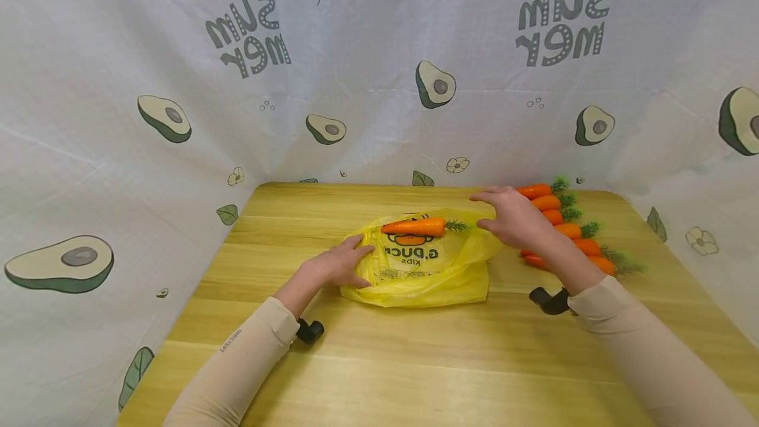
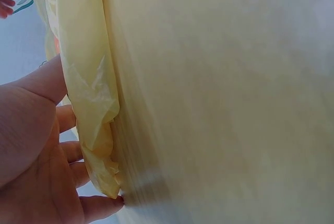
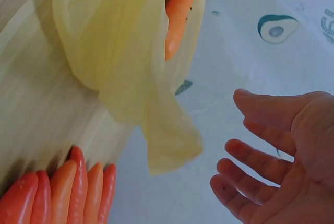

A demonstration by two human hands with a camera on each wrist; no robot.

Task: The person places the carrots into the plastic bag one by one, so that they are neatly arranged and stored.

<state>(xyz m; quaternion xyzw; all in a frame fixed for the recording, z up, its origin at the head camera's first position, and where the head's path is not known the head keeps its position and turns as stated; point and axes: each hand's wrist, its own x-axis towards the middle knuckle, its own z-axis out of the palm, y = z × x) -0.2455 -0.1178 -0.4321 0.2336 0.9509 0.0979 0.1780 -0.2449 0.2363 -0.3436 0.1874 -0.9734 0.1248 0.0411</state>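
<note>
A yellow plastic bag (image 1: 450,285) with a duck print lies flat on the table, its mouth spread. One orange carrot (image 1: 418,227) with a green tuft lies in the opening; the right wrist view shows the carrot (image 3: 180,15) between the bag's yellow layers. My left hand (image 1: 342,262) rests on the bag's left edge, fingers spread. In the left wrist view, the fingers (image 2: 70,151) lie along the crumpled rim. Off the bag's right side, my right hand (image 1: 516,219) is raised with thumb and fingers apart and nothing between them.
Several carrots (image 1: 569,230) with green tops lie in a row at the table's right, partly behind my right forearm. A white curtain (image 1: 367,31) with avocado prints hangs behind the wooden table (image 1: 379,374).
</note>
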